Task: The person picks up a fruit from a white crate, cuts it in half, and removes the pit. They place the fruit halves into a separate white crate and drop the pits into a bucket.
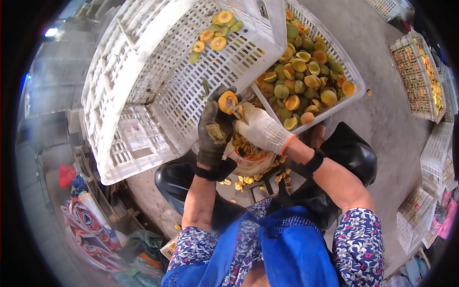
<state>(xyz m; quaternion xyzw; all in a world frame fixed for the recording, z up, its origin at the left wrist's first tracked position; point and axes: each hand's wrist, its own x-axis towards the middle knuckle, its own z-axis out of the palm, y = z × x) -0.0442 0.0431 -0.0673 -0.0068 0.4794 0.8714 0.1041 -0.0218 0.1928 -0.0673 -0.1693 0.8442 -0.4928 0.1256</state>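
Note:
My left hand [212, 131], in a dark, worn glove, is closed around a halved yellow peach [226, 101] with its cut face up. My right hand [264, 130], in a white knit glove, grips a small metal pitting tool [236, 114]. The tool's tip meets the peach; its handle is mostly hidden in my fingers. Just below both hands stands a bucket [248, 166] filled with peach scraps and pits. Beyond my right hand, a white crate [331, 111] holds many halved peaches [311, 82]. A tipped white crate [184, 91] lies beyond my left hand, with several peach halves [218, 43] inside.
Scraps [246, 181] lie around the bucket, between my knees. At the far right stands a crate of fruit [420, 79], with more white crates [436, 150] nearer. Bundled striped sacks [91, 225] and wooden pallets [107, 198] are on the left. Grey concrete floor [370, 52] shows on the right.

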